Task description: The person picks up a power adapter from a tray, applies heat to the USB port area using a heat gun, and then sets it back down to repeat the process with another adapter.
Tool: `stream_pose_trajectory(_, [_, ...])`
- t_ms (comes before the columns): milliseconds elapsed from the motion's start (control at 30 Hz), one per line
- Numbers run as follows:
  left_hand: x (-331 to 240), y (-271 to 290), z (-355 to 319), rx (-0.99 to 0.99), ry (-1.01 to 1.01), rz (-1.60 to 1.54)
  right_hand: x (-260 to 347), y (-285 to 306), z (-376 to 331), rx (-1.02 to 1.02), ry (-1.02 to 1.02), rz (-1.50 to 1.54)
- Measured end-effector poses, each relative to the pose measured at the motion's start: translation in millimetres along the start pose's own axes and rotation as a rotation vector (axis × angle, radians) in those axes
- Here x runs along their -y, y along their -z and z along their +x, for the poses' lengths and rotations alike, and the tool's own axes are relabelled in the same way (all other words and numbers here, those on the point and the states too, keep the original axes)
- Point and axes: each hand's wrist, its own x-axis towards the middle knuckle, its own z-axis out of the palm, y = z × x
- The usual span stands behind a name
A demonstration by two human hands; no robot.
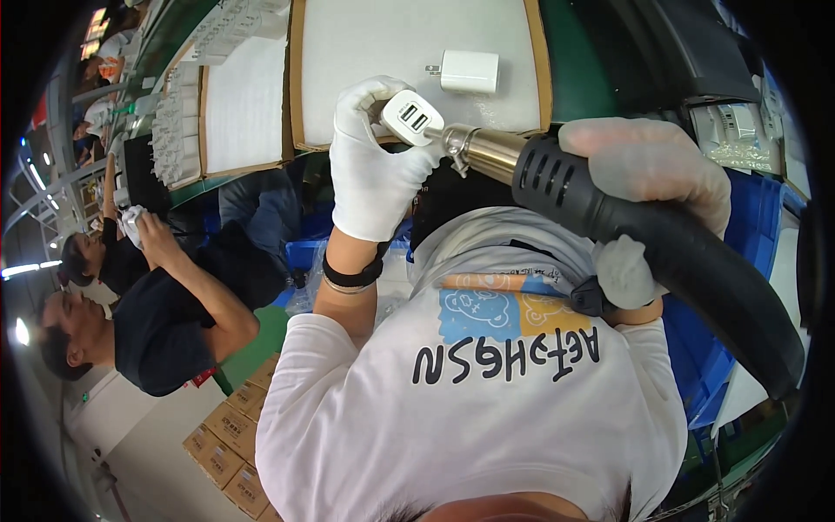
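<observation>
My left hand [380,165], in a white glove, grips a white two-port USB wall charger [410,119] with its ports turned up. In my right hand [657,170], also gloved, is a black heat gun [600,209]. The gun's metal nozzle points left, and its tip is right beside the charger's edge; whether they touch I cannot tell. A second white charger [470,72] lies on its side on the white-lined cardboard tray [383,52], its prongs facing left. My right-hand fingers wrap the gun's body, partly hidden behind it.
Rows of white pieces [177,130] stand by another lined tray [246,104] at left. Clear plastic bags [739,135] lie at right, above a blue bin [752,226]. A co-worker [174,304] in a dark shirt handles something at far left, near stacked cardboard boxes [230,435].
</observation>
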Motion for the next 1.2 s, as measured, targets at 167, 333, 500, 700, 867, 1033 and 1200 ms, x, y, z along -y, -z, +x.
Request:
stream_pose_trajectory(167, [0,-1,0,0.001,0.02,0.018,-2,-8,2,-0.093,0.032,0.012])
stream_pose_trajectory(333, [-1,-3,1,-0.011,0.015,0.044,4,-6,2,-0.029,-0.013,0.03])
stream_pose_trajectory(500, [2,-4,0,-0.013,-0.023,0.017,3,-10,1,-0.062,-0.051,0.035])
stream_pose_trajectory(700, [-2,-4,0,-0.015,0.033,0.02,5,-8,3,-0.038,-0.05,-0.012])
stream_pose_trajectory(867, [2,-3,2,-0.013,-0.008,0.062,3,-6,5,-0.012,-0.034,0.001])
stream_pose_trajectory(1033, [6,-4,1,-0.027,-0.031,0.036,-3,-2,3,-0.007,0.008,0.013])
stream_pose_trajectory(1200, [7,-1,-1,0.005,0.112,-0.018,-5,6,2,-0.028,0.078,-0.006])
